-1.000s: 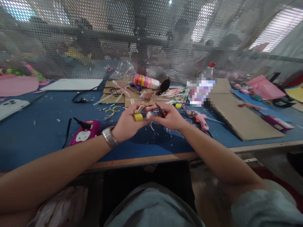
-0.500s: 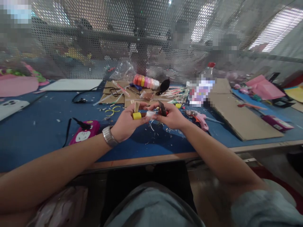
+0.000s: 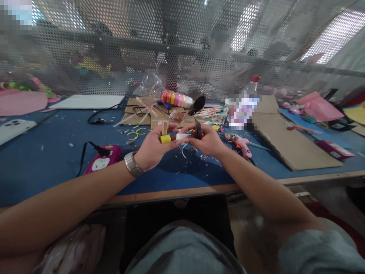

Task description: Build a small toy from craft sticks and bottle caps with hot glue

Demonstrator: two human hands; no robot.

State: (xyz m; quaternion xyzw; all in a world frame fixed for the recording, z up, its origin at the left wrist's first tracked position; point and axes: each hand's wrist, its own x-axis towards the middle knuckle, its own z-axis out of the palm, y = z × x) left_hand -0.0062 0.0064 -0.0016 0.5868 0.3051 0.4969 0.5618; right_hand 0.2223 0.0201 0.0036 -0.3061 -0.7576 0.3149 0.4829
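My left hand (image 3: 151,148), a metal watch at its wrist, is closed around a small piece with a yellow round block (image 3: 165,139) and short wooden sticks (image 3: 164,128) standing up from it. A white block (image 3: 181,137) sits between the fingertips of both hands; whether it is joined to the yellow block I cannot tell. My right hand (image 3: 209,140) is closed too, its thumb and finger at the white block. From its grip a dark flat blade-like tool (image 3: 197,129) sticks up, with a bit of red beside it. Both hands are just above the blue table.
A pink glue gun (image 3: 243,147) lies right of my hands, near cardboard (image 3: 296,148). Behind are straws (image 3: 211,112), a pack of coloured clay (image 3: 176,99) and a bottle (image 3: 251,91). A magenta power socket (image 3: 104,160) with a cord stands left, a phone (image 3: 17,127) beyond.
The dark tool in my right hand has tilted slightly more upright. Both hands keep hold at nearly the same spot.
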